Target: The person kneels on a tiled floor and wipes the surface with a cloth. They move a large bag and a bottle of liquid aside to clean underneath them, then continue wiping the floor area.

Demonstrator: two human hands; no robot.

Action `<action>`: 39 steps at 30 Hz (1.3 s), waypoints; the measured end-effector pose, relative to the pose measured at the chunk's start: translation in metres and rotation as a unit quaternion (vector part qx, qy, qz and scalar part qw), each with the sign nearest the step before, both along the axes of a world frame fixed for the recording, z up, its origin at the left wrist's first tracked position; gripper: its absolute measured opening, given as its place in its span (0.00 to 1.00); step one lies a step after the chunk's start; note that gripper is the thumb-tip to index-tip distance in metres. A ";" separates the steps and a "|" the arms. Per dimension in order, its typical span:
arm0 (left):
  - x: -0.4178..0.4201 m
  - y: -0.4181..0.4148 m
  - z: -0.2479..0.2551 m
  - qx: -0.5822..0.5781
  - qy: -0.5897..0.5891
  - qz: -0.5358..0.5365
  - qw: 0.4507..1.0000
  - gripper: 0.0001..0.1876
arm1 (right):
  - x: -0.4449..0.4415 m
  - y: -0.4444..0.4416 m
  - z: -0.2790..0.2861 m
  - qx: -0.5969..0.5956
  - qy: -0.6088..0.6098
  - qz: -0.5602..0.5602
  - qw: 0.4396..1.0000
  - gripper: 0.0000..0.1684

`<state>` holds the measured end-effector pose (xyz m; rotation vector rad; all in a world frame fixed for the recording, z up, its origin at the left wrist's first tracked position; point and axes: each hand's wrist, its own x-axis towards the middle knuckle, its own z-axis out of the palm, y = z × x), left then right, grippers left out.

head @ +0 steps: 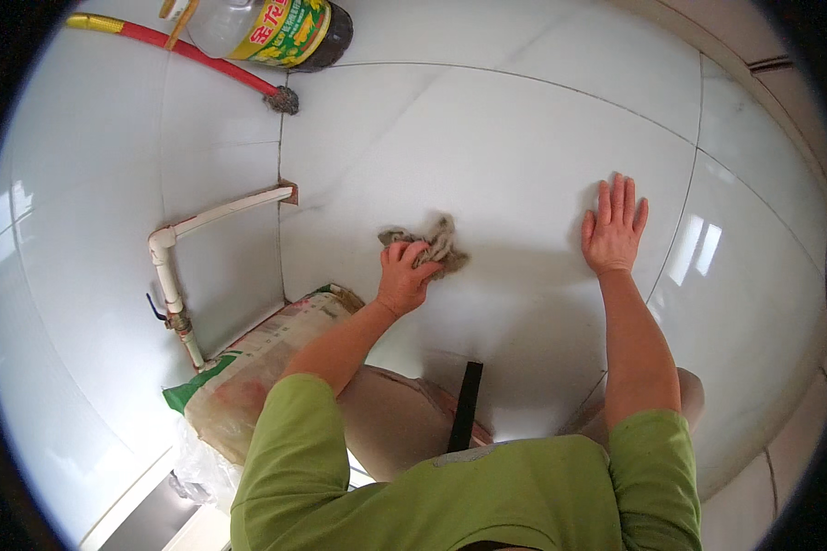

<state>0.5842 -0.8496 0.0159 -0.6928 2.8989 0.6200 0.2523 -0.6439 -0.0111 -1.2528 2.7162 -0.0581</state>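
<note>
My left hand (pixel 404 277) presses a crumpled grey-brown cloth (pixel 442 246) against a glossy white tiled surface (pixel 524 172), its fingers bent over the cloth's near left part. Off to the right, my right hand (pixel 613 227) lies flat on the same large tile with its fingers extended and a little apart. It holds nothing and is left of a dark tile joint. The underside of the cloth is hidden.
At the left, a white pipe (pixel 231 208) bends down to a blue-handled valve (pixel 177 320). A printed woven sack (pixel 276 344) stands beside my left forearm. Upper left are a red hose (pixel 207 60) and a large plastic bottle (pixel 276 31). A black strip (pixel 466 406) extends before my torso.
</note>
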 end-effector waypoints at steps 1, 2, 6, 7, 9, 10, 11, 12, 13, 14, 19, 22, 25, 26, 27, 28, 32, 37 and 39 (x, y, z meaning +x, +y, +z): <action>0.003 -0.007 0.005 0.033 0.019 0.007 0.999 0.21 | 0.000 -0.002 0.004 0.001 0.001 0.001 1.000 0.33; 0.006 -0.015 0.010 0.067 0.037 0.013 0.997 0.21 | 0.000 -0.004 0.008 0.003 0.001 0.001 1.000 0.33; -0.001 -0.109 -0.004 -0.091 0.093 0.247 0.960 0.18 | -0.003 0.001 0.022 0.027 0.021 -0.012 0.999 0.31; 0.017 -0.143 -0.018 -0.147 0.032 0.298 0.943 0.17 | -0.002 0.000 0.026 0.015 0.027 -0.010 0.999 0.31; 0.082 -0.206 -0.051 0.005 -0.004 0.469 0.883 0.17 | 0.002 -0.011 0.035 -0.006 0.029 0.003 1.000 0.30; 0.099 -0.219 -0.060 0.042 -0.023 0.523 0.851 0.17 | 0.006 -0.018 0.040 -0.009 0.027 0.009 1.000 0.30; 0.098 -0.216 -0.067 0.008 -0.048 0.527 0.848 0.17 | 0.011 -0.022 0.043 -0.006 0.026 0.012 1.000 0.30; 0.088 -0.204 -0.070 -0.028 -0.051 0.505 0.861 0.17 | 0.011 -0.022 0.044 -0.001 0.028 0.009 1.000 0.30; 0.077 -0.190 -0.069 -0.066 -0.054 0.483 0.871 0.18 | 0.009 -0.019 0.042 0.011 0.034 0.006 0.999 0.30; 0.049 -0.150 -0.069 -0.104 -0.037 0.436 0.893 0.18 | 0.006 -0.015 0.036 0.022 0.036 0.003 0.999 0.30; -0.031 0.001 -0.009 -0.021 -0.131 0.286 0.949 0.18 | 0.007 -0.008 0.030 0.054 0.033 -0.011 0.998 0.31; -0.048 0.041 0.014 0.049 -0.170 0.254 0.951 0.20 | 0.007 -0.012 0.036 0.071 0.020 -0.008 0.997 0.31; -0.063 0.083 0.020 0.051 -0.171 0.218 0.959 0.21 | 0.007 -0.012 0.033 0.063 0.030 -0.004 0.998 0.31; -0.067 0.093 0.023 0.076 -0.187 0.216 0.955 0.24 | 0.008 -0.012 0.033 0.050 0.031 -0.001 0.998 0.30; -0.070 0.104 0.027 0.094 -0.170 0.216 0.957 0.26 | 0.009 -0.012 0.036 0.053 0.025 -0.002 0.998 0.30; -0.074 0.115 0.032 0.110 -0.152 0.215 0.958 0.28 | 0.008 -0.012 0.038 0.054 0.021 -0.003 0.998 0.30; -0.078 0.149 0.067 0.094 -0.031 0.274 0.957 0.36 | 0.003 -0.006 0.036 0.049 0.014 -0.010 0.999 0.30; 0.000 0.175 0.075 0.052 0.162 0.505 0.846 0.44 | 0.005 -0.002 0.037 0.025 0.005 -0.008 1.000 0.32; 0.041 0.182 0.090 0.019 0.213 0.641 0.737 0.45 | 0.005 -0.004 0.043 0.039 -0.013 -0.009 0.999 0.33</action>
